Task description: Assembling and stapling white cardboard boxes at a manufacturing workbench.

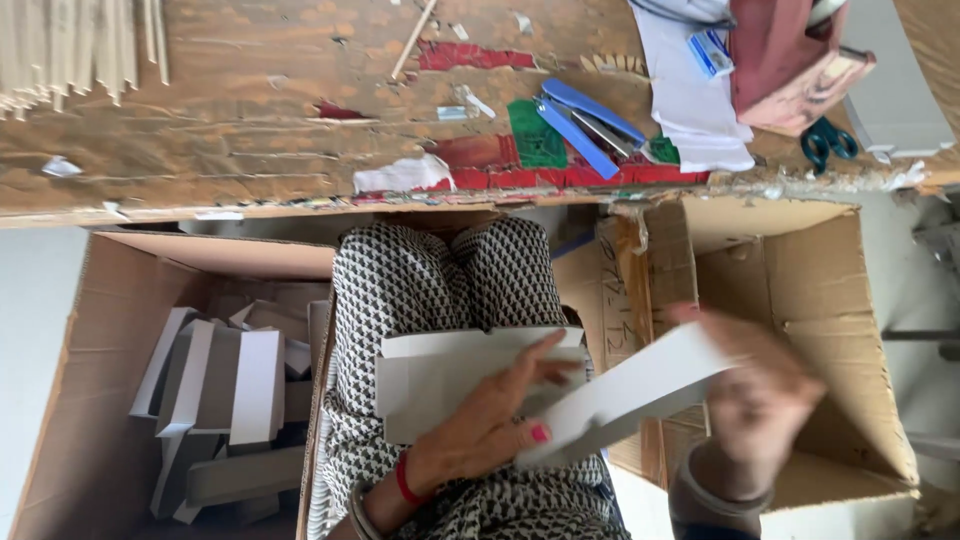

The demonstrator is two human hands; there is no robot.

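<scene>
Hands folding a flat white cardboard blank [470, 375] over a lap in black-and-white patterned fabric [430, 280].

Left hand [490, 425] is pressing on the blank, fingers spread flat across it, while the blurred right hand [755, 395] at 3 o'clock is pinching the blank's long flap [640, 385] in a closed grip. Finished white pieces are lying in the open carton [110, 300] at 9 o'clock; another carton [840, 300] is sitting at 3 o'clock. Blue stapler [590, 125] and green scissors [828, 140] are resting on the worn tabletop [230, 110] at 12 o'clock.
</scene>
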